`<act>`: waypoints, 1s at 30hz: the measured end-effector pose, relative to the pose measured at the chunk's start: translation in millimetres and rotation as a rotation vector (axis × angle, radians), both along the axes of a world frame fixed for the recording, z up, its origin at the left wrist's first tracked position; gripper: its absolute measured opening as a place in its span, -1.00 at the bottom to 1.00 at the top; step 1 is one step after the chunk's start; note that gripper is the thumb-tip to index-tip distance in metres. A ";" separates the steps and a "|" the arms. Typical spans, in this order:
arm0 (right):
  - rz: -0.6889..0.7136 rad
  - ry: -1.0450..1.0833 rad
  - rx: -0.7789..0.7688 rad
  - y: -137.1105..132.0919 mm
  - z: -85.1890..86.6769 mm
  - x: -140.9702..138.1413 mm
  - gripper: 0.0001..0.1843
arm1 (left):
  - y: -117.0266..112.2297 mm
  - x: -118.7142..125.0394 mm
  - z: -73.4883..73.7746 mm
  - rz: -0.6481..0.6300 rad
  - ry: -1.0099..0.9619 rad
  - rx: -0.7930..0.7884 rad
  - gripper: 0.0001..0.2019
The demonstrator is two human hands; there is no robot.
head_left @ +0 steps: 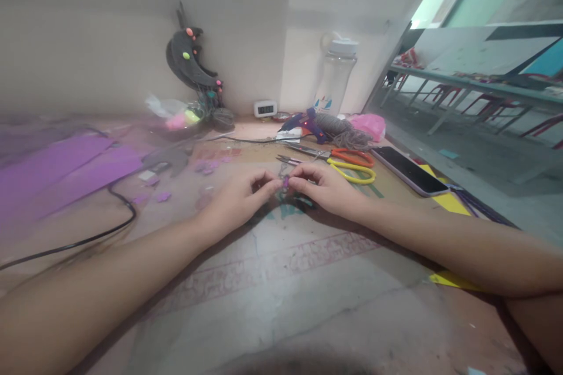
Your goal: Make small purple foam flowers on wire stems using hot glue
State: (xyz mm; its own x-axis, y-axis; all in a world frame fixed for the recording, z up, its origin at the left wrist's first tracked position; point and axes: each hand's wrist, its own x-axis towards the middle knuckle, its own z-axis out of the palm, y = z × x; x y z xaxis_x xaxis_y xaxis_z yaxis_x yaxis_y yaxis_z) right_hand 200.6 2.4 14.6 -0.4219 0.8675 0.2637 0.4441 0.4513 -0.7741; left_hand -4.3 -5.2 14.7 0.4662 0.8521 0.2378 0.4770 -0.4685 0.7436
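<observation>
1. The left grip (244,194) and right grip (328,187) are pinching a small purple piece (285,181) between their fingertips, over the surface (272,310).
2. Yellow-handled scissors (354,173) and orange-handled scissors (354,157) are lying just beyond the right grip.
3. A phone (411,172) is lying to its right.
4. Farther beyond both grips, a glue gun (313,125) is resting.
5. A bottle (336,79) is standing behind that.

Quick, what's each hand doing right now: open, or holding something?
Left hand: closed, thumb and finger pinching a small purple piece.
Right hand: closed, pinching the same small purple piece.
</observation>
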 end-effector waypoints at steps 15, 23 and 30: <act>-0.003 -0.038 0.030 -0.5 0.8 -0.2 -0.81 | 3.3 -0.1 -2.0 0.095 -0.062 0.061 -0.80; -0.016 -0.071 0.071 1.4 -0.4 0.4 -0.81 | 3.7 -0.6 -1.4 0.059 -0.046 0.022 -0.80; -0.010 -0.078 0.070 0.9 0.2 -0.1 -0.81 | 3.0 -0.9 -4.2 0.007 -0.060 0.077 -0.85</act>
State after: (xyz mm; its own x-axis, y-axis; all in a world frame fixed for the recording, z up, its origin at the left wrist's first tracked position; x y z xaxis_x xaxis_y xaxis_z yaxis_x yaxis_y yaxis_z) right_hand 200.5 3.3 14.8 -0.4346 0.8525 0.2904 0.5069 0.4981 -0.7035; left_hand -5.3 -2.2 10.5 0.4429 0.8336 0.3300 0.4363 -0.5220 0.7329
